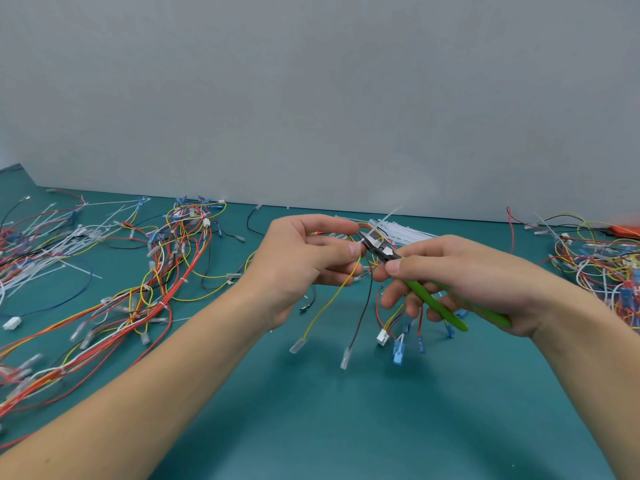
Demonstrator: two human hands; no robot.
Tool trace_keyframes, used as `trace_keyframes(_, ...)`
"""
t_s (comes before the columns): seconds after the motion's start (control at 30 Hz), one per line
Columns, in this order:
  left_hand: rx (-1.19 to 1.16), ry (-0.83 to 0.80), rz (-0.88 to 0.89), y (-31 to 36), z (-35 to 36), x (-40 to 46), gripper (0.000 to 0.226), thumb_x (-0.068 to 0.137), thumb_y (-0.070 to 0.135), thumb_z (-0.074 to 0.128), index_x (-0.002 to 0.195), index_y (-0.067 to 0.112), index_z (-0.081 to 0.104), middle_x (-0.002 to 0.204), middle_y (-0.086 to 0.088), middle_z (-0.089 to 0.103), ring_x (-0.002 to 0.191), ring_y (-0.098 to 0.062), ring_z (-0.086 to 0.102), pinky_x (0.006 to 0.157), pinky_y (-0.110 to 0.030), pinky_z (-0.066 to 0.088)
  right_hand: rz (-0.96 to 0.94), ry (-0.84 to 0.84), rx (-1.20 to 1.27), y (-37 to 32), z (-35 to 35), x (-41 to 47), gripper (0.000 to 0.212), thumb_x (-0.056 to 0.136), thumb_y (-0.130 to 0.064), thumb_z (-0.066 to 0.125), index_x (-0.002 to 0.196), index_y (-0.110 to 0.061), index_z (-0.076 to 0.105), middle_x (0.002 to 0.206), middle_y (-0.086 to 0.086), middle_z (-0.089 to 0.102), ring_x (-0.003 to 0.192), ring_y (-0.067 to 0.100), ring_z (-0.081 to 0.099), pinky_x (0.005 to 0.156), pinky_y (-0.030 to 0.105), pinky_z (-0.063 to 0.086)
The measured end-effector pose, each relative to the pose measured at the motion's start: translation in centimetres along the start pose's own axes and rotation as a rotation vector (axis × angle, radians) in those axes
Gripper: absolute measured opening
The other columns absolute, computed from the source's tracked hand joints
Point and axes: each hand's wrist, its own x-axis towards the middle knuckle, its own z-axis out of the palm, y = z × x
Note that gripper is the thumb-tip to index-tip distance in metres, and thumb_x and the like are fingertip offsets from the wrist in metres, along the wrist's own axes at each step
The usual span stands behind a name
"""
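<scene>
A: Hands over the table [346, 417], holding what?
B: Left hand [304, 261] pinches a wire bundle [341, 289] above the table; right hand [460, 278] grips green cutters [429, 301], tips at that bundle.

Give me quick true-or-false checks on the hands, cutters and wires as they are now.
1. The right hand holds green-handled cutters. True.
2. The left hand lies flat on the mat. False: it is raised and pinches the wires.
3. The cutters' tip points away from the left hand. False: it points at the left fingertips.
4. White zip ties lie beyond the hands, toward the wall. True.
5. The mat is red. False: it is teal green.
</scene>
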Motion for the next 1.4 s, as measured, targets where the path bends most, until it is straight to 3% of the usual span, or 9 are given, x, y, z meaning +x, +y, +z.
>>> trace_keyframes(0.23,0.008,0.012,-0.04,0.0,-0.3,0.2,0.022,0.083,-0.002,0.08,0.104,0.006,0.075,0.087,-0.019,0.078,0.068,-0.025,0.074,0.062,-0.027,0.06,-0.022,0.036,-0.063,-0.1,0.5,0.0,0.024,0.096,-0.04,0.066,0.102,-0.019,0.074,0.092,0.006,0.079,0.067,0.014,0.06,0.06,0.032,0.043)
trace_keyframes(0.33,0.017,0.009,-0.045,-0.1,-0.3,0.1,0.022,0.083,-0.002,0.08,0.103,0.006,0.076,0.085,-0.017,0.078,0.069,-0.025,0.074,0.062,-0.027,0.06,-0.027,0.034,-0.064,0.0,0.5,0.1,0.023,0.096,-0.04,0.066,0.099,-0.02,0.076,0.09,0.008,0.079,0.064,0.015,0.057,0.06,0.037,0.042)
trace_keyframes(0.5,0.032,0.0,-0.046,-0.3,-0.3,0.2,0.024,0.084,-0.002,0.08,0.106,0.005,0.075,0.084,-0.017,0.077,0.068,-0.023,0.074,0.063,-0.027,0.06,-0.004,-0.008,0.031,0.0,0.4,0.0,0.024,0.098,-0.042,0.064,0.094,-0.022,0.077,0.09,0.016,0.077,0.058,0.017,0.054,0.053,0.031,0.041)
trace_keyframes(0.9,0.052,-0.009,-0.045,-0.6,-0.4,0.3,0.025,0.083,0.0,0.081,0.107,0.007,0.076,0.09,-0.024,0.076,0.068,-0.023,0.073,0.064,-0.027,0.059,-0.005,-0.057,0.084,0.5,0.1,0.3,0.03,0.099,-0.041,0.062,0.098,-0.014,0.075,0.093,0.021,0.076,0.056,0.02,0.055,0.049,0.028,0.043)
trace_keyframes(1.4,0.066,-0.022,-0.045,-1.0,-0.3,0.4,0.026,0.084,-0.001,0.08,0.109,0.005,0.075,0.085,-0.016,0.077,0.067,-0.021,0.074,0.063,-0.027,0.059,-0.011,-0.059,0.095,0.8,0.3,0.8,0.031,0.102,-0.037,0.059,0.092,-0.011,0.072,0.086,0.026,0.074,0.047,0.022,0.054,0.045,0.028,0.045)
